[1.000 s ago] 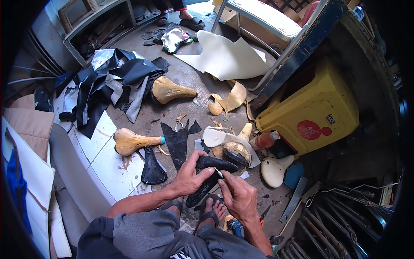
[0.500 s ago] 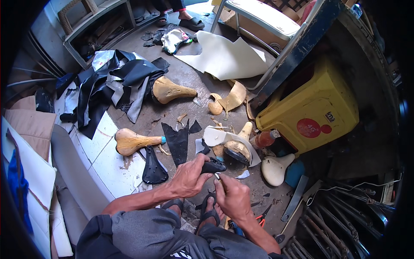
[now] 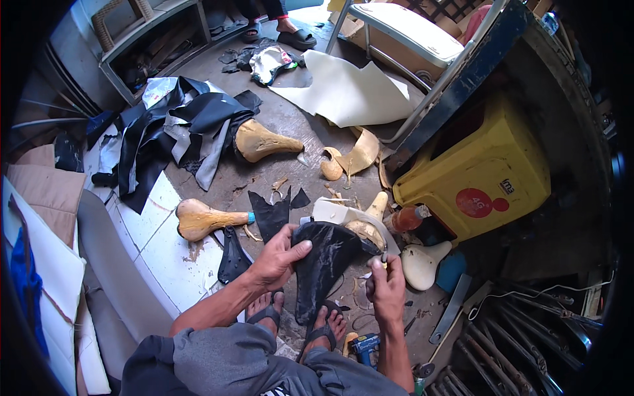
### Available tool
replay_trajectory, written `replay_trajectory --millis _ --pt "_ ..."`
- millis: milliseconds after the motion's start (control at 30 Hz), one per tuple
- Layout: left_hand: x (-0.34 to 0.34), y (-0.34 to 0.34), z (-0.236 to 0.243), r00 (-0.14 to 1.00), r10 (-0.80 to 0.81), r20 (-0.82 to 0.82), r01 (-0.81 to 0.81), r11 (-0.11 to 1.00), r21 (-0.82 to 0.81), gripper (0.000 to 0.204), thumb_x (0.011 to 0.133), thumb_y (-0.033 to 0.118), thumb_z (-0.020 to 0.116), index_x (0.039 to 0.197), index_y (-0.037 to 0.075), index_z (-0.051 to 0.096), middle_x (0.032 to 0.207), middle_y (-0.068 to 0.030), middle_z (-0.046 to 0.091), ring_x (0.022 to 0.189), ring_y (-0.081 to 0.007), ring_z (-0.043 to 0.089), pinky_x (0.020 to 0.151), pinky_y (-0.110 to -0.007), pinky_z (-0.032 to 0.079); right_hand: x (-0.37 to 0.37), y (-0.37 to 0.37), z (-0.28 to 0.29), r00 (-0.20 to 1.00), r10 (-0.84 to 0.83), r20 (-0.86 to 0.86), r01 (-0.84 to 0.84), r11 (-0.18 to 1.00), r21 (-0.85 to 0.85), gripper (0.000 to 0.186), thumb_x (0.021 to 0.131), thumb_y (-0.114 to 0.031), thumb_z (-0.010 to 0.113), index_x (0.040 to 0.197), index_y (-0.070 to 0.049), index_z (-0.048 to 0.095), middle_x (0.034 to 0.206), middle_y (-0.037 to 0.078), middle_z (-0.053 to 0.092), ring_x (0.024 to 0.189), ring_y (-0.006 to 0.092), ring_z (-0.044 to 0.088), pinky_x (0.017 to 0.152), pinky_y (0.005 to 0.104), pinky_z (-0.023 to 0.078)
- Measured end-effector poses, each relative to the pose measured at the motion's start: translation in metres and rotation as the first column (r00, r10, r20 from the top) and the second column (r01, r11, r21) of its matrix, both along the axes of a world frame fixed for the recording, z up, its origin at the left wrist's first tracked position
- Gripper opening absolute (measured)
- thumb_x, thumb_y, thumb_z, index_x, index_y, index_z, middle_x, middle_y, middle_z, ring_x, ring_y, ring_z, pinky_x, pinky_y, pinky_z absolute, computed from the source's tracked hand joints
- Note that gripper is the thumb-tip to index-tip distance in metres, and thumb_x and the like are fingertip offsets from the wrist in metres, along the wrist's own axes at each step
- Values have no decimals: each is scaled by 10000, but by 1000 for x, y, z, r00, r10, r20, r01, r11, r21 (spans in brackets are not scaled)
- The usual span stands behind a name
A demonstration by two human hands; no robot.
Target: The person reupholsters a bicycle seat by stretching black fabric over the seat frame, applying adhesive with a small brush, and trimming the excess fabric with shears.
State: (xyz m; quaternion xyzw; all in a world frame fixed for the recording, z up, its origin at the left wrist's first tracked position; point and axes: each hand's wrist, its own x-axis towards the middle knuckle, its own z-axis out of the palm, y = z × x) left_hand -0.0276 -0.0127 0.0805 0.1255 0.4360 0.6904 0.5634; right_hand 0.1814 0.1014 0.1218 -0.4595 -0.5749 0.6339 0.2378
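Over my feet, my left hand (image 3: 281, 257) grips a black bicycle saddle (image 3: 323, 261) by its left edge, thumb on top. The saddle's broad end is up and its narrow nose points down toward my feet. My right hand (image 3: 386, 284) is apart from it on the right, closed round a small slim tool (image 3: 384, 259) with a dark tip. Its exact kind is mostly hidden by the fingers. Just beyond the hands lies a bare tan saddle core (image 3: 366, 231) on white sheet material. A smaller black saddle (image 3: 232, 257) rests left of my left hand.
Yellow-tan saddle foams (image 3: 205, 219) and black cover scraps (image 3: 172, 125) lie about the floor. A yellow plastic stool (image 3: 475, 178) is tipped over at right, near a pale saddle (image 3: 424, 264) and a reddish bottle (image 3: 404, 219). Metal bars (image 3: 522, 350) crowd the lower right. A person's sandalled feet (image 3: 297, 38) show far off.
My left hand has turned the black saddle so its broad face shows. My right hand has moved away to the right and upward with the small tool.
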Motion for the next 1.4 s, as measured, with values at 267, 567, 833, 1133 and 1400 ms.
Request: replay_trajectory --millis 267,567,833,1133,1400 --pt "6 2 8 946 -129 297 113 991 69 519 958 99 664 1377 2 374 1259 -129 579 1151 -201 620 985 -372 537 -19 0 -11 970 -142 -196 84 957 -278 327 938 -211 725 1154 -80 517 551 -87 423 365 27 323 339 210 262" --pt "9 3 0 923 -112 367 81 992 101 566 949 103 652 1425 -11 368 1357 -182 550 1275 -276 564 1106 -451 450 -14 2 -12 958 -152 -244 52 927 -372 339 901 -137 755 1153 -87 533 680 -43 508 405 24 360 345 199 273" --pt "6 -2 1 875 -125 467 68 988 138 527 981 137 583 1454 2 394 1411 -181 532 1317 -295 534 1135 -464 414 -14 0 -8 922 -118 -369 -20 936 -351 392 891 -71 748 1223 -30 543 919 34 661 442 3 406 362 177 295" --pt "14 4 5 882 -111 458 50 988 143 473 999 131 580 1407 -24 398 1327 -174 580 1227 -269 598 1076 -426 474 -16 -3 -9 975 -96 -199 28 947 -321 322 886 -159 759 1144 -71 588 680 -64 535 408 14 372 358 194 286" --pt "27 6 -13 994 -107 31 110 985 -131 774 978 333 653 1503 -31 216 1434 -220 431 1348 -285 460 1121 -418 398 -22 -16 -18 988 -100 -120 90 993 -80 298 862 -185 809 1042 -20 638 878 -14 669 754 49 588 651 194 473"
